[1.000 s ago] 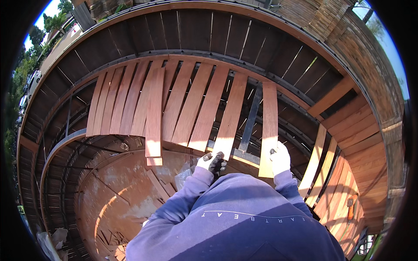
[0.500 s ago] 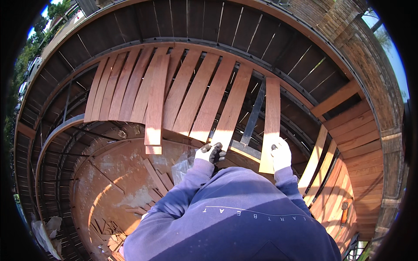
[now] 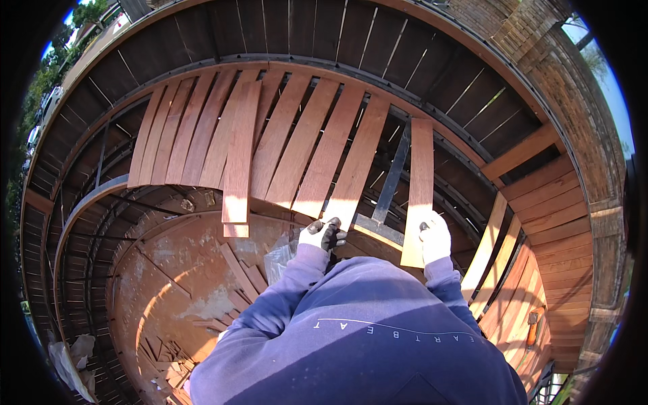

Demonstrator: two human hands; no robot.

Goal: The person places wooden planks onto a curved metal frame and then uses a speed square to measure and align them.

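Observation:
My left hand (image 3: pixel 322 235), in a white glove with dark fingers, is closed around the near end of a reddish-brown deck board (image 3: pixel 359 155). My right hand (image 3: pixel 434 237), gloved the same way, grips the near right edge of a separate plank (image 3: pixel 421 175), with its thumb on top. Between these two pieces is a gap where a dark metal bar (image 3: pixel 394 175) of the frame shows. More slats (image 3: pixel 283 135) lie side by side to the left, and one loose slat (image 3: pixel 239 155) rests on top of them. Fingers under the wood are hidden.
Dark curved metal framing (image 3: pixel 81 209) surrounds me. Offcuts (image 3: pixel 172 368) and a clear plastic bag (image 3: pixel 278 258) lie on the lower reddish floor (image 3: pixel 175 270) at left. To the right are laid boards (image 3: pixel 567 270), two pale battens (image 3: pixel 489 246) and an orange-handled tool (image 3: pixel 532 327).
My left hand has shifted slightly left and away from me, with the near end of its board moving left. My right hand and its plank have barely moved.

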